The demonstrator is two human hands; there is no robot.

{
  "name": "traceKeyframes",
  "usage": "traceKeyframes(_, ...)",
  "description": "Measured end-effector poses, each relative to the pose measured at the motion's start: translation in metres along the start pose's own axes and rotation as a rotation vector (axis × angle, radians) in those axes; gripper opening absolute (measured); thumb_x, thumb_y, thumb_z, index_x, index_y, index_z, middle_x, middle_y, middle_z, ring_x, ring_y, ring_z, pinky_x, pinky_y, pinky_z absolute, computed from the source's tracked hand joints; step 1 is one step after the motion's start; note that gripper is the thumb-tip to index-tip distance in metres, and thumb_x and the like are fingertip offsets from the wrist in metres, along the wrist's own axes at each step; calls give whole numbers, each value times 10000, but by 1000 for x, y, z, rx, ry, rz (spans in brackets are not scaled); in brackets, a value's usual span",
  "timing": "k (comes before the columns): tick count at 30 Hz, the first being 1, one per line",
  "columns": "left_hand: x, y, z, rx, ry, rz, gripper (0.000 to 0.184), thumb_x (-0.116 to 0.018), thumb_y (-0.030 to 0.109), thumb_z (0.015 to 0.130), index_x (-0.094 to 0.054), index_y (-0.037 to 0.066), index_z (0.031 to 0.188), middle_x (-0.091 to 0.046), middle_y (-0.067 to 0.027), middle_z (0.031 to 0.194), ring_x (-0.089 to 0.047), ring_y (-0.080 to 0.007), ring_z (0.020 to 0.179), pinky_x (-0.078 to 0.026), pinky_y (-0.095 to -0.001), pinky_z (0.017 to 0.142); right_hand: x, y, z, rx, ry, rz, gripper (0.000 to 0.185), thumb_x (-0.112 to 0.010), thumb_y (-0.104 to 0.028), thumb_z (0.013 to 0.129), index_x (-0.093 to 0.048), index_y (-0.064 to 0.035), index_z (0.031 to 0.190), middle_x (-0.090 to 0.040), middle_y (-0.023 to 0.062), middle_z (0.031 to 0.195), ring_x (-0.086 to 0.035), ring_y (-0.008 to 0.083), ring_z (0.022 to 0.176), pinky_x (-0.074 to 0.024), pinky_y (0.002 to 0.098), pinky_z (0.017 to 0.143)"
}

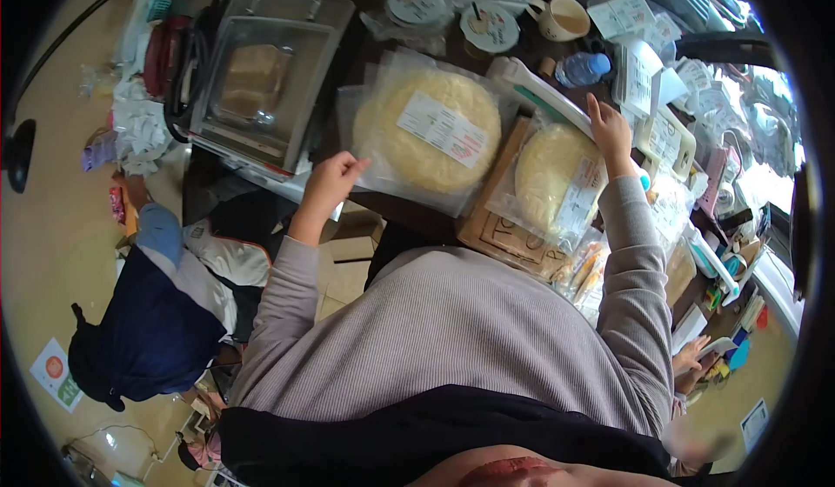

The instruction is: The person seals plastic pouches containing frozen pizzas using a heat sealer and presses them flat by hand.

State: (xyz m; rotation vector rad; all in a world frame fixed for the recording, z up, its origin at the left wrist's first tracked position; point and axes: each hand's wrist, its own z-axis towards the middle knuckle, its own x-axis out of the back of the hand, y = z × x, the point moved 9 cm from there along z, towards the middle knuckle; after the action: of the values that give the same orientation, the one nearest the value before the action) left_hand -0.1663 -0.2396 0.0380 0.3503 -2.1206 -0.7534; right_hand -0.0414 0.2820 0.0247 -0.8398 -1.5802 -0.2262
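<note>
A large, pale yellow, flat round food (417, 170) lies in a clear plastic bag (350, 113) with a printed white label (444, 129). At the bag's lower left edge, the fingers of my left hand (332, 190) are closed in a pinch on the plastic. My right hand (614, 139) is over a long white bar with a teal edge (522, 78), which looks like a bag sealer. One finger stretches out; the others are partly hidden. Below the bar, a second bagged yellow round (546, 178) with a label rests on a cardboard box (496, 226).
A clear lidded container (283, 26) with a brown block stands at the left. Lidded cups (489, 30), a mug (565, 19) and a small bottle (583, 70) are at the back. Papers and packets crowd the right. A person in dark clothing (148, 322) is at the left.
</note>
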Motion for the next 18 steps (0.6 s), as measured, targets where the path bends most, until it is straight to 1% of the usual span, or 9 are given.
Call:
traceKeyframes(1,0,-1,-1,65,-113,-19,406,-625,418,893,-605,25,795,-578,-81,592,-530,-187,514,-413,-338,529,1,-1,-2,-1,12,-5,672,-388,-662,895,-640,-51,769,-642,215,771,-612,423,812,-465,485,703)
traceKeyframes(2,3,1,0,44,-173,31,384,-623,411,895,-614,36,810,-586,-67,594,-538,-181,520,-418,-336,536,1,0,-1,-1,21,-11,668,-396,-660,893,-637,-50,764,-642,214,768,-612,423,810,-464,485,700)
traceKeyframes(4,16,9,2,50,-260,126,381,-612,405,902,-614,36,809,-591,-72,597,-547,-184,525,-419,-337,536,0,0,2,-4,12,-18,650,-412,-646,893,-635,-50,758,-642,208,762,-611,420,799,-462,482,692)
traceKeyframes(7,40,10,16,-8,-206,151,369,-598,395,912,-621,40,812,-602,-65,604,-554,-185,528,-423,-333,542,0,0,-1,-49,-6,7,642,-420,-638,892,-634,-48,759,-642,203,766,-611,413,796,-462,474,696)
traceKeyframes(10,46,15,26,5,-264,140,355,-591,360,935,-581,31,803,-563,-12,596,-482,-94,522,-391,-276,511,0,0,-1,-72,-8,6,644,-420,-639,891,-635,-46,762,-642,201,773,-610,408,802,-463,464,706)
traceKeyframes(11,43,14,28,27,-290,136,354,-582,370,939,-595,34,828,-580,-11,626,-502,-94,545,-398,-272,520,2,0,-3,-95,-18,-2,645,-426,-641,887,-639,-43,772,-648,195,784,-614,401,808,-466,456,717)
traceKeyframes(14,32,25,28,-43,-286,122,380,-588,411,914,-634,39,848,-633,-75,662,-605,-192,604,-458,-321,580,1,3,-2,-78,16,-1,651,-429,-648,882,-643,-42,779,-652,192,789,-618,398,816,-468,451,720)
traceKeyframes(15,25,26,27,-94,-296,110,383,-572,408,932,-613,31,877,-609,-50,664,-541,-147,572,-424,-298,555,2,2,-3,-75,19,-2,653,-427,-650,881,-643,-42,780,-654,192,790,-619,397,816,-469,450,722)
traceKeyframes(18,7,30,25,-144,-369,203,397,-585,420,917,-609,26,876,-616,-88,674,-556,-187,580,-437,-322,573,6,-4,-6,-78,36,6,660,-423,-657,880,-644,-43,781,-656,192,791,-621,397,817,-472,448,726)
